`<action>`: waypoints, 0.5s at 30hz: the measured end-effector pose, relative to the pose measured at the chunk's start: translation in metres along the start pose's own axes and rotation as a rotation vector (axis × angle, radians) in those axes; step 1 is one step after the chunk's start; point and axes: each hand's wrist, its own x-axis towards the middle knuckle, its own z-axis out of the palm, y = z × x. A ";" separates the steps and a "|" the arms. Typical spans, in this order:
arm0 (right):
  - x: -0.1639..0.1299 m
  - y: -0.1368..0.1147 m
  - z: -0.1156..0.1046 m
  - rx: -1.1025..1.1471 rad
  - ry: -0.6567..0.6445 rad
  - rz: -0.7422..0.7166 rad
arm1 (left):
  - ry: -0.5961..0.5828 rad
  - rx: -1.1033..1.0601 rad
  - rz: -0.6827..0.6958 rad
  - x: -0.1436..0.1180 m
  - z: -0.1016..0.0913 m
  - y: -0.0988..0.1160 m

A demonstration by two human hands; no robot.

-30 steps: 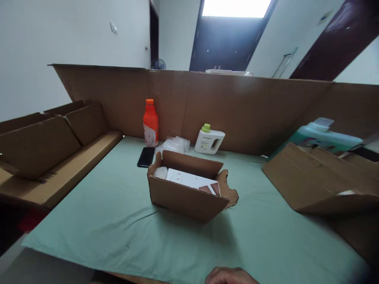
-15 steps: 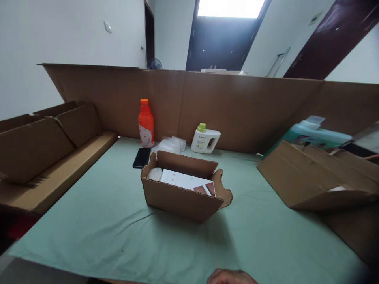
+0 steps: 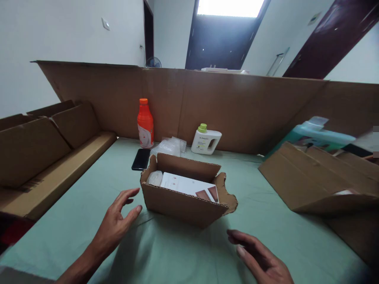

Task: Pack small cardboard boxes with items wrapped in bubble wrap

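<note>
A: Where was the box [image 3: 183, 197]?
B: Mid-bench, flaps up, stuff inside. My left hand [image 3: 114, 225] & right hand [image 3: 260, 258] flanked it, grip apart, touching nothing. Box not yet held.

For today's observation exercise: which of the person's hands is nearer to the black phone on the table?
Left. The left hand is just in front of the black phone, on its side of the open cardboard box; the right hand is beyond the box's opposite corner.
</note>
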 end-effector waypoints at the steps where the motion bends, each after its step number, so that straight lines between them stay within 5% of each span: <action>1: 0.004 0.001 0.003 -0.014 0.033 -0.021 | 0.011 -0.015 -0.006 0.007 0.006 -0.001; 9: 0.039 0.003 0.044 -0.051 0.029 -0.084 | -0.213 -0.242 -0.049 0.030 0.042 -0.013; 15: 0.046 0.003 0.052 -0.032 -0.054 -0.041 | -0.209 -0.323 -0.056 0.032 0.071 -0.020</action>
